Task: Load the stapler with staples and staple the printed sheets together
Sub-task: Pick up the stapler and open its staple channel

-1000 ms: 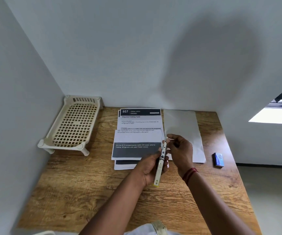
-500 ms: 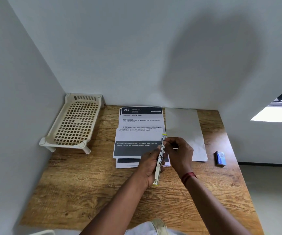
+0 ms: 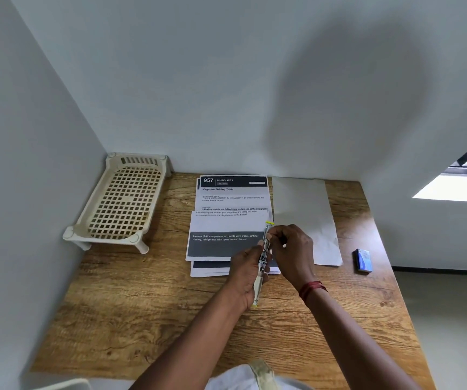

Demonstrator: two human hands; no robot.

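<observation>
Gripping the slim cream plastic stapler (image 3: 257,289) in my left hand (image 3: 245,274) over the white printed sheets (image 3: 226,220) on the wooden table (image 3: 170,319), I pinch its open metal channel with my right hand (image 3: 292,251), judging that steadying it and feeding staples in straight matters most.

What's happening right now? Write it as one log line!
left hand: holds stapler | right hand: pinches stapler near far end | sheets: stacked on table | blue box: right of sheets, untouched
</observation>
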